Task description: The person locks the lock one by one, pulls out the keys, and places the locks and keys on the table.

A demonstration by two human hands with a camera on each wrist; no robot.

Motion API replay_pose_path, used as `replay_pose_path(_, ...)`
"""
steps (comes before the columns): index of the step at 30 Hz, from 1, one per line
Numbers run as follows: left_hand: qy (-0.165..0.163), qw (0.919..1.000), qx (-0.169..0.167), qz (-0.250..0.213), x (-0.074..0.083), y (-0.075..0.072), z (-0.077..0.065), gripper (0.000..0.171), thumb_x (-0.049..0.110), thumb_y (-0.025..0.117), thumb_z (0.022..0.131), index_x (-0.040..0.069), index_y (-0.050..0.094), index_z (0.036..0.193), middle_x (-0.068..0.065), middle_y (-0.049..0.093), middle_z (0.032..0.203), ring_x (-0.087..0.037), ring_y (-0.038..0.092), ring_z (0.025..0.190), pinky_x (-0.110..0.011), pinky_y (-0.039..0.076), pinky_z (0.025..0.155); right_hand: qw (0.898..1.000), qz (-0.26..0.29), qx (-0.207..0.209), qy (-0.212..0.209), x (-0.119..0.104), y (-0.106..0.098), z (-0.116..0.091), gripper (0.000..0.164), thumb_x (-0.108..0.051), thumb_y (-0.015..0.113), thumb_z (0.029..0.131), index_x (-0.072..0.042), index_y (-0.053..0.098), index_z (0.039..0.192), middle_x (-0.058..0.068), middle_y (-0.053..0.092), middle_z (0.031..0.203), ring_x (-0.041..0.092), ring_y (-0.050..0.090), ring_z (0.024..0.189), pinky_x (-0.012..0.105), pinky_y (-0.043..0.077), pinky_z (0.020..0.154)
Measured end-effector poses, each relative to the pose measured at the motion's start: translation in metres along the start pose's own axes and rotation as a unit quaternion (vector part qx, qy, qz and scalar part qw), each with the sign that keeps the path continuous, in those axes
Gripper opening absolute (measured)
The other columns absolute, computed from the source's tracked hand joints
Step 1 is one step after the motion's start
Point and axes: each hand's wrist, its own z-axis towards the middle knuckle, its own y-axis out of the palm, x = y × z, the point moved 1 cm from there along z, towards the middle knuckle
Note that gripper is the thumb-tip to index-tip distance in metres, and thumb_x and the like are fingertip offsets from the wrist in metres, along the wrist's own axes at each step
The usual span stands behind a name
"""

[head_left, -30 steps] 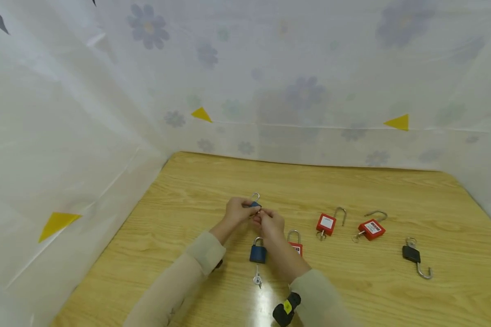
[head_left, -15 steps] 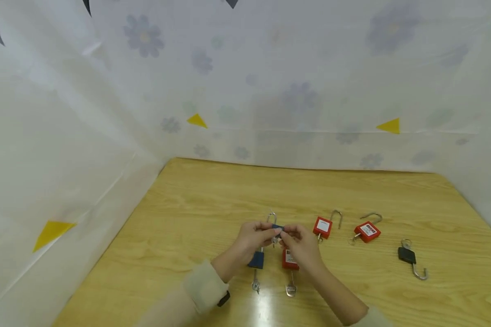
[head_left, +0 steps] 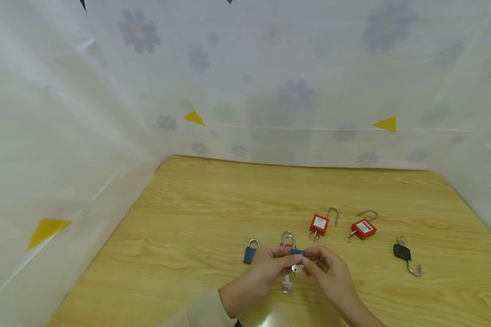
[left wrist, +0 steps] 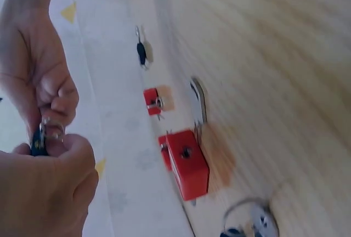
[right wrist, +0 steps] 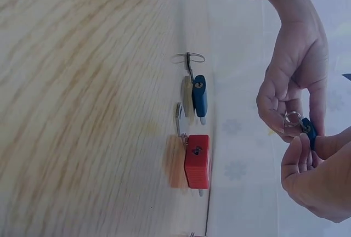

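Above the near middle of the table [head_left: 196, 204], both hands are on one small blue lock: call it held lock [head_left: 298, 253]. Left hand [head_left: 263, 268] pinches it between thumb and fingers; right hand [head_left: 331, 274] has thumb and fingers pinched on its right end, fingers curled. Thumbs nearly meet. Key ring [right wrist: 292, 119] with key head hangs from its bottom, between the hands.

Just behind the hands, partly covered: front red lock [head_left: 285, 245], loop pointing away from the person; its key [head_left: 287, 285] shows below, toward the person. Blue lock [head_left: 249, 254] lies left of that, loop also away, part-hidden by left hand.

Right side, apart from the hands: middle red lock [head_left: 319, 225] and right red lock [head_left: 363, 228], loops swung out, keys in. Farther right, black lock [head_left: 402, 251], loop swung out toward the person, ring at far end.

Behind: pale flowered sheet [head_left: 245, 91], yellow triangles [head_left: 386, 124].
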Motion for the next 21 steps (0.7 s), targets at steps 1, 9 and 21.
replay_pose_path(1, 0.001, 1.0000, 0.007, -0.004, -0.0011, 0.0013, -0.0013, 0.023, 0.009, 0.068, 0.083, -0.004, 0.065, 0.101, -0.003, 0.069, 0.094, -0.008, 0.062, 0.079, -0.026, 0.054, 0.080, 1.000, -0.001, 0.002, -0.002, -0.0006, -0.0006, -0.0010, 0.011, 0.004, 0.058, 0.086, 0.007, 0.059, 0.096, 0.007, 0.062, 0.082, 0.009, 0.058, 0.067, 0.022, 0.053, 0.062)
replay_pose_path(9, -0.001, 0.9997, 0.021, -0.015, -0.0073, 0.0048, -0.0051, 0.021, 0.009, 0.068, 0.082, -0.002, 0.066, 0.100, 0.000, 0.067, 0.093, -0.007, 0.060, 0.076, -0.024, 0.053, 0.077, 1.000, -0.004, -0.004, 0.000, 0.0027, -0.0034, -0.0035, 0.012, 0.004, 0.058, 0.086, 0.008, 0.059, 0.096, 0.006, 0.062, 0.079, 0.007, 0.057, 0.066, 0.021, 0.052, 0.062)
replay_pose_path(21, 0.005, 0.9998, 0.012, -0.013, -0.0052, 0.0054, -0.0096, 0.021, 0.013, 0.068, 0.083, -0.002, 0.067, 0.098, 0.000, 0.069, 0.089, -0.007, 0.062, 0.074, -0.025, 0.055, 0.076, 1.000, -0.004, -0.025, -0.011, 0.0023, -0.0103, 0.0005, 0.020, -0.008, 0.055, 0.092, 0.007, 0.058, 0.105, -0.003, 0.060, 0.080, 0.007, 0.055, 0.066, 0.021, 0.050, 0.059)
